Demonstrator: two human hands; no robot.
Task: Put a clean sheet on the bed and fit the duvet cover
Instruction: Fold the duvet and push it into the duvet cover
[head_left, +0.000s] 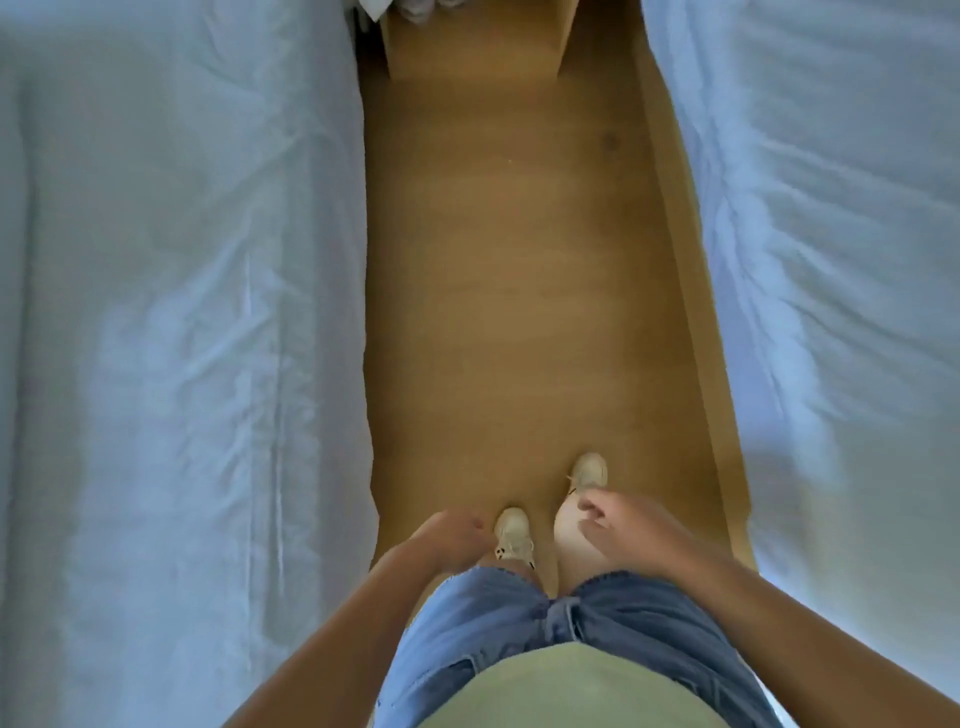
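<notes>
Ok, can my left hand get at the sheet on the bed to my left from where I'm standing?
Probably yes. The left hand holds nothing, and the sheet on that side hangs down close beside it, with only a strip of bare floor between. A short sideways reach should do.

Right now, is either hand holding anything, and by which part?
Nothing is held: the left hand and right hand hang loosely curled over the brown wooden floor.
</notes>
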